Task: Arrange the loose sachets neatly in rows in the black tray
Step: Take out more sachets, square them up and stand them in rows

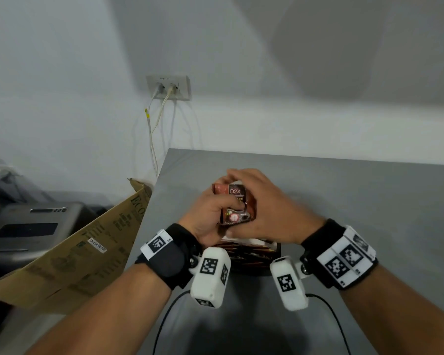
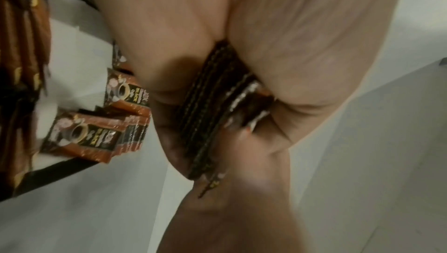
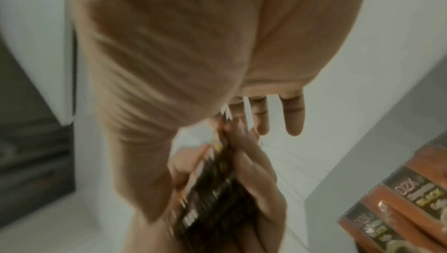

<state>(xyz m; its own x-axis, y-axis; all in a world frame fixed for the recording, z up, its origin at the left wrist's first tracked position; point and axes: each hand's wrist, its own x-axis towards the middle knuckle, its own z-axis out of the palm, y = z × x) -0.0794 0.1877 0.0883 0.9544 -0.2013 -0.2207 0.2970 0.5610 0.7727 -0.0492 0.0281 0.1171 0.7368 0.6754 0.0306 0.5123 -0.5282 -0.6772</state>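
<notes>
Both hands hold one stack of brown-and-orange sachets (image 1: 237,201) in the air above the grey table. My left hand (image 1: 208,213) grips the stack from the left, its fingers (image 2: 154,56) and thumb clamping the sachet edges (image 2: 208,115). From the right and over the top, my right hand (image 1: 264,208) curls around the same stack (image 3: 212,190); its outer two fingers (image 3: 292,119) stick out straight. Below the hands lies the black tray (image 1: 277,249), mostly hidden, with rows of sachets (image 2: 80,136) (image 3: 411,199) inside it on white paper.
A tilted cardboard box (image 1: 87,239) leans at the table's left edge, with a grey machine (image 1: 31,226) beyond it. A wall socket (image 1: 168,87) with white cables sits behind. Black cables (image 1: 164,316) run over the table's near part.
</notes>
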